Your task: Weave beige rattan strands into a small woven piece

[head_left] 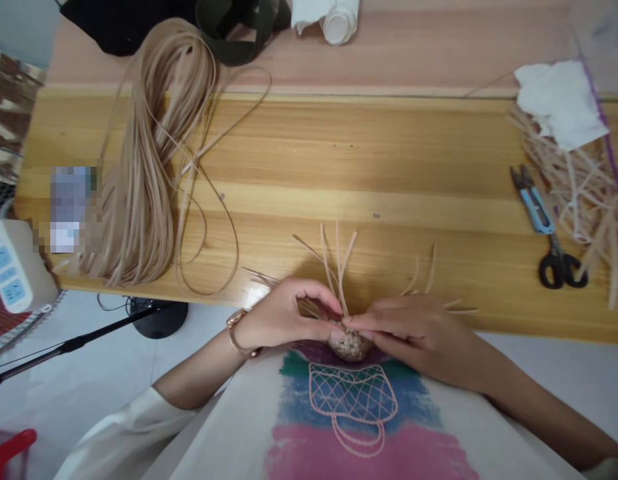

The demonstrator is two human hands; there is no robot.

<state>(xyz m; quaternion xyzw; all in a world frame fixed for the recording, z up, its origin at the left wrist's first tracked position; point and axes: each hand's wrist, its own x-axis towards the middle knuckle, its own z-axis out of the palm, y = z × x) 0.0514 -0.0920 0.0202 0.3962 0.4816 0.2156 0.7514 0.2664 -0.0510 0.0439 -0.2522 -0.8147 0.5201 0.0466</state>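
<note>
**Two hands, one little woven piece, pinched tight**

We had both hands on it: our left hand (283,317) and right hand (413,333) gripped the small woven piece (349,345) between fingers and thumbs, with it sitting just below the fingertips, right above the printed canvas cloth (349,407). Around ten loose strips (339,267) fanned out from it over the wooden table (369,147). Off to the left lay one big hank of tan cane strip (143,160); off to the right, one pair of blue-handled snips (549,230) beside one heap of offcuts (583,187).
</note>
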